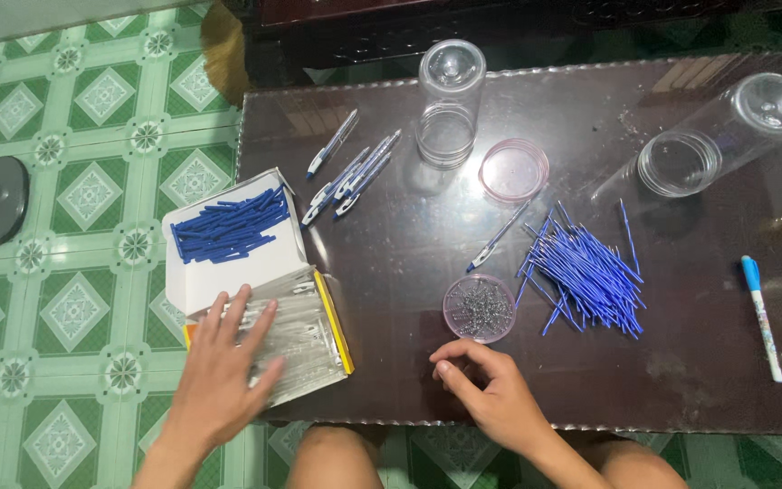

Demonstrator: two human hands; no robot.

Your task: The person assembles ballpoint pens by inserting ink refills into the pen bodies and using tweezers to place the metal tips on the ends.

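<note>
the left hand [224, 367] lies flat with its fingers spread on a box of clear pen barrels [305, 340], which sits at the table's near left corner; it presses on them and grips nothing. joined to that box, just beyond it, a white open box [228, 272] holds a heap of blue pen caps [228, 226]. the right hand [491, 389] rests on the dark glossy table [409, 235] near its front edge, fingers curled loosely with the tips drawn together (whether something tiny sits between them, i cannot tell). just beyond its fingertips stands a small round pink dish of metal springs [480, 308]. to the right of the dish lies a loose pile of blue ink refills [586, 272], and one assembled pen [498, 237] lies slanted just above the dish. further back, a cluster of finished blue-and-white pens [350, 172] lies near the white box, beside an upright clear jar [450, 104] and a pink lid [513, 169]. a second clear jar [726, 136] lies on its side at the far right, and a white pen with a blue cap [762, 317] lies well apart near the right edge.
</note>
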